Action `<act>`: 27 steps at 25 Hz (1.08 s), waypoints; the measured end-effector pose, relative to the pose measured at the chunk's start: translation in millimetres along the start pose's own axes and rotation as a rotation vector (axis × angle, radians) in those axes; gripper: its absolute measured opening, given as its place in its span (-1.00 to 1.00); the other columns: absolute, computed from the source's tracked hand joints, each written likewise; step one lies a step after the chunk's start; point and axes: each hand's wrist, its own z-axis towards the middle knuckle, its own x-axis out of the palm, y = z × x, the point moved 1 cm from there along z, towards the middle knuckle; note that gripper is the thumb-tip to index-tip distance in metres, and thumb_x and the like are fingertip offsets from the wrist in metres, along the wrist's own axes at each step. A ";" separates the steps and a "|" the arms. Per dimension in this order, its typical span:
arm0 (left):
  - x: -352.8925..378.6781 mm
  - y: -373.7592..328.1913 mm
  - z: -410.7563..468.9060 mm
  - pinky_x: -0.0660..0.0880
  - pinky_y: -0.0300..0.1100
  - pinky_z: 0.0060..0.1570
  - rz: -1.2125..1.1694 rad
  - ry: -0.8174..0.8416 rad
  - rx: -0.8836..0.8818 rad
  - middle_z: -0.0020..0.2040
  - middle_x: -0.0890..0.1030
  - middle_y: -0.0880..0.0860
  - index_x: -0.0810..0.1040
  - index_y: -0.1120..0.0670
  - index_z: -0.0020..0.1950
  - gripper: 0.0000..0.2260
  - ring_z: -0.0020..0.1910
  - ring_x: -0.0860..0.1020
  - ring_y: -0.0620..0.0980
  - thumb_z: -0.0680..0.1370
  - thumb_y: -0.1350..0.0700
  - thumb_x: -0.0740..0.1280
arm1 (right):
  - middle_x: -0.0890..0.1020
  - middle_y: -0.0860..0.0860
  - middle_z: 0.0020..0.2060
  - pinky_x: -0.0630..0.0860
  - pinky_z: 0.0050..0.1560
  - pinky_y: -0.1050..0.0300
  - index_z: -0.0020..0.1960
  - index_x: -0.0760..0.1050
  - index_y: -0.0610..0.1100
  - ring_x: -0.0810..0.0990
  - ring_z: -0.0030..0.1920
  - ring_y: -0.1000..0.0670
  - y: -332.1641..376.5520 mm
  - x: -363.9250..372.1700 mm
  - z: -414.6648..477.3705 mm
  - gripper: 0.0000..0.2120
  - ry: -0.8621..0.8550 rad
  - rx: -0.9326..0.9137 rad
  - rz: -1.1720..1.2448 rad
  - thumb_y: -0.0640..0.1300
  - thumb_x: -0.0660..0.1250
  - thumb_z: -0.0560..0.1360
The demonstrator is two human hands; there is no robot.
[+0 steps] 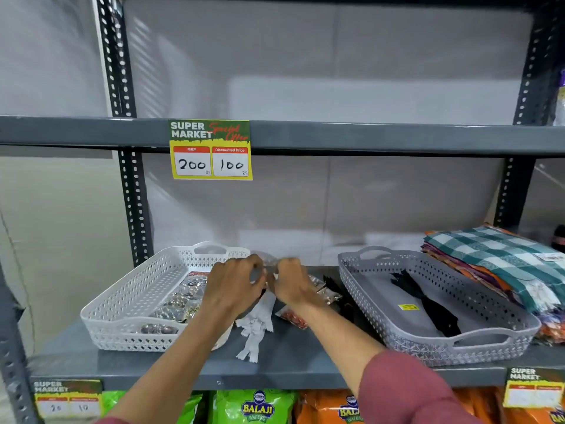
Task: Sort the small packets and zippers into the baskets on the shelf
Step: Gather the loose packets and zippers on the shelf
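Observation:
My left hand (235, 284) and my right hand (290, 283) meet above the shelf between the two baskets, fingers pinched together on a small clear packet (269, 261), blurred by motion. A white basket (128, 301) on the left holds several small shiny packets (180, 301). The grey basket (382, 301) on the right holds black zippers (428, 301). White zippers (256, 328) lie on the shelf below my hands. A red-filled packet (292, 316), other small packets (328, 293) and a black zipper (331, 283) lie beside my right wrist.
Folded checked cloths (501, 261) are stacked at the right end of the grey metal shelf (183, 368). A yellow price tag (211, 149) hangs from the shelf above. Green and orange snack bags (256, 407) fill the shelf below.

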 end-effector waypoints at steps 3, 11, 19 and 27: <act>4.7 9.8 -1.7 0.52 -0.06 0.06 0.000 0.012 0.028 0.07 0.73 -0.02 0.56 -0.07 0.19 -0.72 0.05 0.67 0.08 0.55 -0.07 0.19 | 0.56 -0.04 -0.37 0.52 -0.39 0.17 -0.26 0.51 -0.20 0.49 -0.43 0.02 -6.1 30.2 4.7 -0.83 0.099 0.110 0.072 -0.21 0.30 0.50; -2.0 20.1 -2.1 0.44 -0.05 0.16 -0.025 0.024 -0.016 0.09 0.72 -0.03 0.55 -0.11 0.19 -0.73 0.12 0.62 0.08 0.56 -0.10 0.19 | 0.58 -0.06 -0.36 0.63 -0.37 0.10 -0.20 0.53 -0.28 0.59 -0.37 0.04 -12.2 40.5 12.6 -0.90 0.141 0.200 0.121 -0.43 0.39 0.35; 0.4 12.4 8.2 0.48 -0.06 0.12 -0.101 -0.032 0.001 0.04 0.73 -0.07 0.60 -0.07 0.14 -0.77 0.11 0.63 0.05 0.54 -0.04 0.24 | 0.64 -0.15 -0.36 0.37 -0.45 0.24 -0.31 0.56 -0.28 0.61 -0.38 -0.07 -27.3 -50.6 7.0 -0.77 0.114 0.165 0.135 -0.13 0.53 0.32; 19.0 -16.6 18.5 0.45 -0.07 0.08 -0.110 0.057 0.112 -0.02 0.73 -0.05 0.66 -0.06 0.06 -0.81 0.05 0.64 0.05 0.53 -0.03 0.30 | 0.70 -0.17 -0.10 0.44 -0.17 0.21 -0.03 0.68 -0.21 0.63 -0.09 -0.07 -62.1 -130.3 8.0 -0.73 -0.111 0.111 0.016 -0.05 0.50 0.36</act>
